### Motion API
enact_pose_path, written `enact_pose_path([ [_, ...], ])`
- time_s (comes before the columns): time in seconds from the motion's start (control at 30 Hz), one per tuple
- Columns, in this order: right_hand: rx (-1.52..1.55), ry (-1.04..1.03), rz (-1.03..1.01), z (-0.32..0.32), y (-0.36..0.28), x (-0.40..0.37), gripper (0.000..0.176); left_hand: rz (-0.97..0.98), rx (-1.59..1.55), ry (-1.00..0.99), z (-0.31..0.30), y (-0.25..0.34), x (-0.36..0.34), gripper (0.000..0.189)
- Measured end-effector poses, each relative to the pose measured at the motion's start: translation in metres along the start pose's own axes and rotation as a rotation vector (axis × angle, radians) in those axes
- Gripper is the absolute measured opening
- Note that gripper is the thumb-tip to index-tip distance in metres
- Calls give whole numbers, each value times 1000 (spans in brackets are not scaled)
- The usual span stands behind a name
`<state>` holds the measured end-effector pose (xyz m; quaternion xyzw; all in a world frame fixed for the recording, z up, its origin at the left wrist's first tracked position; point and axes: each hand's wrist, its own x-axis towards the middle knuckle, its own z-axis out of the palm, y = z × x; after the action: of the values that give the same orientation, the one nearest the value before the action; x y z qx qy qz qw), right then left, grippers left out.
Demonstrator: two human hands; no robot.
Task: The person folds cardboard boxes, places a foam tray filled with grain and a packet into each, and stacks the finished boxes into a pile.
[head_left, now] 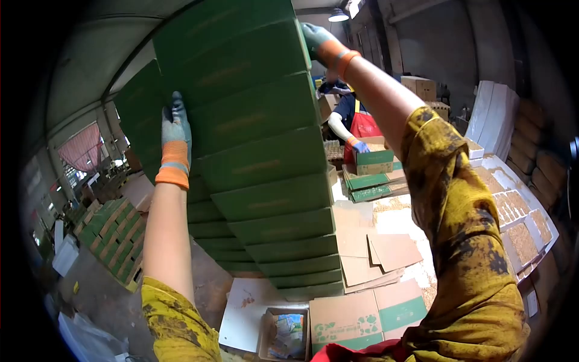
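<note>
A tall stack of green boxes [259, 157] fills the middle of the view, rising past the top edge. High on the right, my right hand [322, 45], in a grey and orange glove, grips the side edge of an upper green box, with its fingertips partly hidden. My left hand [176, 123], gloved the same way, lies against the boxes on the left with its fingers up and spread. A second column of green boxes [139, 114] stands behind it.
A co-worker in a red apron [365, 125] handles an open green box [374, 161] behind the stack. Flat cardboard [347, 314] and a small box of packets [288, 335] lie below. White trays [518, 241] stand at right; a pallet of green boxes [114, 238] at left.
</note>
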<state>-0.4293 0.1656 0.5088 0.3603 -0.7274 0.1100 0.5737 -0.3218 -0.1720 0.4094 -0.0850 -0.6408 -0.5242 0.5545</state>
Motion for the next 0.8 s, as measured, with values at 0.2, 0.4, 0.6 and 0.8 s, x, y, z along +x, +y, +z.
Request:
enact_pose_path([
  [0.2,654,147,162,19,-21,-51,39,133,140,-1,-1,-21,13,67],
  [0.4,1110,203,682,-38,-98,-231,47,-79,-33,71,-12,-3,-5,67],
  [0.6,934,-315,1244,-97,-215,-521,52,-14,259,-288,-108,-77,-237,52],
  [0.8,575,-819,917,-146,-339,-651,57,-665,803,-961,-332,-282,-525,55],
])
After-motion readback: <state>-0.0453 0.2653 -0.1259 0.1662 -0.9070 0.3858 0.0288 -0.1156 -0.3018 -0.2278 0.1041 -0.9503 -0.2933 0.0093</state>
